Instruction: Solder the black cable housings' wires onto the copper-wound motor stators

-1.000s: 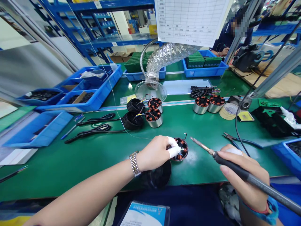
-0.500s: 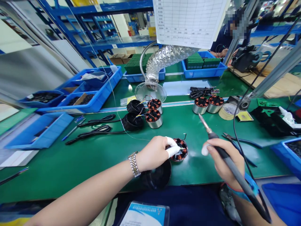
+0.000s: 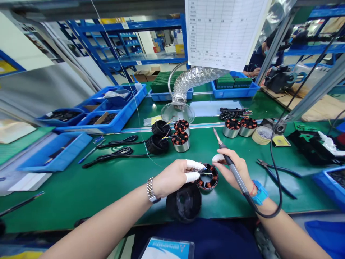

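White finger covers are on the thumb and forefinger of my left hand (image 3: 175, 176), closed on thin wires (image 3: 207, 173) over a motor stator (image 3: 211, 186) with copper windings. A thin strand runs down from above toward this hand. My right hand (image 3: 234, 167) grips a soldering iron (image 3: 237, 176), its tip pointing up and away above the table. The thumb and covered forefinger of that hand are close to the stator's right rim; whether they pinch anything is unclear. Below the stator lies a black round housing (image 3: 185, 204), its opening facing up.
Finished-looking stators in silver cases (image 3: 181, 144) stand beside black caps (image 3: 157, 144) with cables. Behind them is a clear fume hood (image 3: 178, 112) on a foil duct. Pliers (image 3: 277, 176) lie at right. Blue bins (image 3: 61, 154) line the left. A co-worker (image 3: 265, 59) sits beyond.
My right hand has moved left with the soldering iron, bringing its fingers near the stator. My left hand stays at the stator, its fingers shifted slightly. The whole view has shifted a little.
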`<state>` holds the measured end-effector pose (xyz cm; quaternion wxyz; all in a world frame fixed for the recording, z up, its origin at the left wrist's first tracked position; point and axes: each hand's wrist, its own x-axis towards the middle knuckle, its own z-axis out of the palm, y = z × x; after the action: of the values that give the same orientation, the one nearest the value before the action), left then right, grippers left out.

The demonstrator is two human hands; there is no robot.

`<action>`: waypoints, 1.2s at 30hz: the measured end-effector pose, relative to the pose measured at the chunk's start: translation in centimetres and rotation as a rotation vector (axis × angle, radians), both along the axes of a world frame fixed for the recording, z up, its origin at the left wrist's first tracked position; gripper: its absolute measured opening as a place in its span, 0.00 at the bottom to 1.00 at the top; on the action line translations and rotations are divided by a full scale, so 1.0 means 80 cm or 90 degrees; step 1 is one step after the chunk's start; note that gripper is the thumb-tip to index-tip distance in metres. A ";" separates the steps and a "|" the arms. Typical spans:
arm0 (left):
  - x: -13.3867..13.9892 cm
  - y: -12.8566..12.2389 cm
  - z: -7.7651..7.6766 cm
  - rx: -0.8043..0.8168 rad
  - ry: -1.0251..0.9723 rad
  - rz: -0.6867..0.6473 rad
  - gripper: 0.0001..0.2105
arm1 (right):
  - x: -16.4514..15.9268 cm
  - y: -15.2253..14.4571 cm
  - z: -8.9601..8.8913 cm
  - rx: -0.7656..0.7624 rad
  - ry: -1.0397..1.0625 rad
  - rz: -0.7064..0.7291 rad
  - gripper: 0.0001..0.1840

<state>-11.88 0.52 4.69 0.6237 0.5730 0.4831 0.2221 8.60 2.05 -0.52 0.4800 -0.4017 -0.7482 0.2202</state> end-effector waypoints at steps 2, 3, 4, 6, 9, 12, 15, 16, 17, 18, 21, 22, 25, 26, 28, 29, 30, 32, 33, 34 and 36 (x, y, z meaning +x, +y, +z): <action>-0.005 -0.003 -0.003 -0.011 -0.029 -0.008 0.12 | 0.002 -0.008 0.004 -0.007 -0.007 0.013 0.19; -0.006 -0.005 -0.004 -0.011 -0.036 -0.010 0.12 | 0.003 -0.013 0.005 -0.011 -0.010 0.022 0.19; -0.008 -0.006 -0.006 -0.011 -0.045 -0.012 0.11 | 0.003 -0.018 0.006 -0.016 -0.015 0.034 0.18; -0.011 -0.009 -0.008 -0.012 -0.064 -0.018 0.10 | 0.005 -0.028 0.008 -0.030 -0.028 0.062 0.17; -0.012 -0.014 -0.009 -0.003 -0.071 -0.037 0.10 | 0.006 -0.040 0.013 -0.072 -0.047 0.115 0.15; -0.013 -0.019 -0.006 0.026 -0.036 -0.052 0.07 | 0.002 -0.049 0.023 -0.111 -0.051 0.130 0.19; -0.013 -0.023 -0.004 0.044 -0.014 -0.045 0.05 | -0.010 -0.053 0.034 -0.096 -0.023 0.093 0.21; -0.013 -0.024 -0.004 0.046 -0.014 -0.040 0.05 | -0.015 -0.054 0.036 -0.094 -0.009 0.086 0.20; -0.012 -0.026 -0.005 0.046 -0.016 -0.034 0.05 | -0.020 -0.055 0.038 -0.098 0.006 0.084 0.19; -0.012 -0.027 -0.005 0.046 -0.021 -0.029 0.05 | -0.025 -0.056 0.040 -0.105 0.018 0.087 0.19; -0.012 -0.030 -0.007 0.042 -0.051 -0.022 0.06 | -0.034 -0.057 0.041 -0.113 0.027 0.094 0.17; -0.014 -0.031 -0.008 0.051 -0.056 -0.024 0.06 | -0.035 -0.057 0.041 -0.109 0.030 0.093 0.17; -0.029 -0.032 -0.009 0.107 -0.046 0.002 0.11 | -0.032 -0.058 0.038 -0.101 0.047 0.085 0.17; -0.037 -0.033 -0.009 0.122 -0.042 0.030 0.14 | -0.030 -0.058 0.037 -0.106 0.050 0.080 0.17; -0.054 -0.034 -0.011 0.148 -0.039 0.090 0.20 | -0.027 -0.058 0.035 -0.121 0.047 0.065 0.17; -0.061 -0.035 -0.012 0.166 -0.032 0.102 0.20 | -0.026 -0.057 0.034 -0.127 0.042 0.058 0.17; -0.066 -0.036 -0.013 0.190 -0.014 0.095 0.19 | -0.026 -0.057 0.034 -0.129 0.037 0.052 0.17; -0.069 -0.036 -0.015 0.222 0.035 0.026 0.16 | -0.028 -0.057 0.036 -0.116 0.022 0.049 0.17; -0.068 -0.035 -0.015 0.222 0.057 -0.022 0.14 | -0.029 -0.057 0.038 -0.102 0.013 0.049 0.17; -0.064 -0.034 -0.016 0.209 0.073 -0.063 0.13 | -0.031 -0.057 0.041 -0.088 -0.001 0.051 0.17; -0.054 -0.030 -0.019 0.166 0.074 -0.107 0.12 | -0.034 -0.058 0.047 -0.062 -0.034 0.050 0.17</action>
<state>-16.23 -1.89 3.16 0.5312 0.6996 0.4358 0.1964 5.88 -2.59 3.24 0.4305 -0.4005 -0.7644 0.2646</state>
